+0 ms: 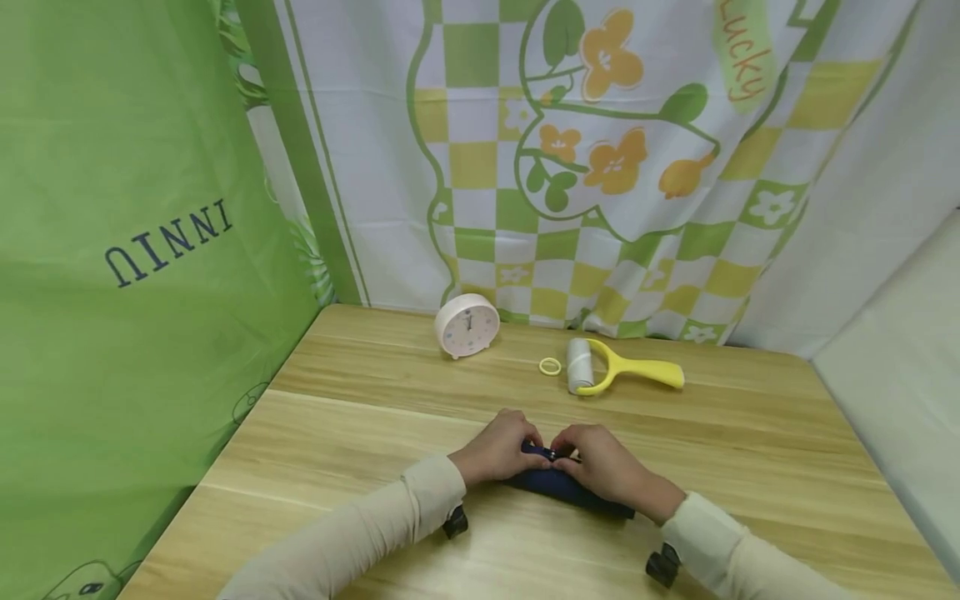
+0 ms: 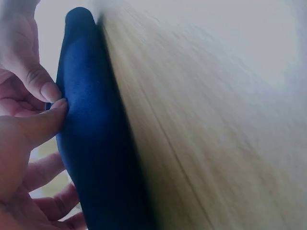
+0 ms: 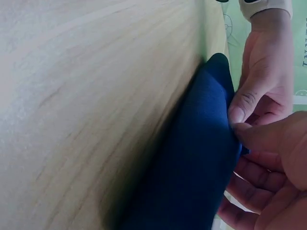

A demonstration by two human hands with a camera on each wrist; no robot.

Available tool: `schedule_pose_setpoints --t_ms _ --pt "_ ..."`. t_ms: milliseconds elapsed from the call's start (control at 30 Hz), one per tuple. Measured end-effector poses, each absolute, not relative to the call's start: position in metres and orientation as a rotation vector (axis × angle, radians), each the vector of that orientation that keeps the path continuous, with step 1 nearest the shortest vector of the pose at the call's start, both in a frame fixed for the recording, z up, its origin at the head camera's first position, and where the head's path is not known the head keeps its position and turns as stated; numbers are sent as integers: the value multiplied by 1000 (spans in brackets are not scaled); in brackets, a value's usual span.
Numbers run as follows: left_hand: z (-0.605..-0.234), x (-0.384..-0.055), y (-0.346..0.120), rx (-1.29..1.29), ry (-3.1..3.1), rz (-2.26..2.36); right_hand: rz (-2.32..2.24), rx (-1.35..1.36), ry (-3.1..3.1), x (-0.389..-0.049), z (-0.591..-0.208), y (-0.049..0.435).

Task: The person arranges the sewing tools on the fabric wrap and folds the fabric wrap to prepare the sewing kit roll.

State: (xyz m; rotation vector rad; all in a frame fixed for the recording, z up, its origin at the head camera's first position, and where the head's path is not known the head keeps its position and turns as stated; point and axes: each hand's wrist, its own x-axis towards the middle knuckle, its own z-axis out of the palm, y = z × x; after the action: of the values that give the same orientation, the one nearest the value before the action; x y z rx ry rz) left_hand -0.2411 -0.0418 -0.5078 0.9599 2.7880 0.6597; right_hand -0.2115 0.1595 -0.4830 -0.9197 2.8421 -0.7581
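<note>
A long, dark blue fabric pencil case [image 1: 566,487] lies on the wooden table, with a small shiny metal piece at its upper edge. My left hand [image 1: 497,450] pinches that edge from the left. From the other side, my right hand [image 1: 609,469] pinches the same edge, thumbs and fingertips nearly meeting at the metal piece. In the left wrist view, the smooth side of the pencil case [image 2: 96,124] faces the camera. The right wrist view shows both thumbs pressed at its edge, while the curled fingers sit partly hidden behind it.
Toward the back stands a round pale pink alarm clock [image 1: 467,326]. Right of it are a small yellow ring [image 1: 550,367] and a lint roller with a yellow handle [image 1: 649,372] and white roll. Patterned cloth hangs behind the table [image 1: 337,358], green cloth [image 1: 150,350] at the left.
</note>
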Motion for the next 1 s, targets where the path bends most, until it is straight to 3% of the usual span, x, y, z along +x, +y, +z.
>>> schedule_pose_setpoints --t_ms 400,733,1000 --pt "-513 -233 -62 1124 2766 503 -419 -1103 2984 -213 -485 154" --pt "-513 -236 -67 1109 2754 514 -436 -1256 3012 -216 -490 153" --pt "-511 -232 -78 1234 2818 214 -211 -1007 2881 -195 -478 190"
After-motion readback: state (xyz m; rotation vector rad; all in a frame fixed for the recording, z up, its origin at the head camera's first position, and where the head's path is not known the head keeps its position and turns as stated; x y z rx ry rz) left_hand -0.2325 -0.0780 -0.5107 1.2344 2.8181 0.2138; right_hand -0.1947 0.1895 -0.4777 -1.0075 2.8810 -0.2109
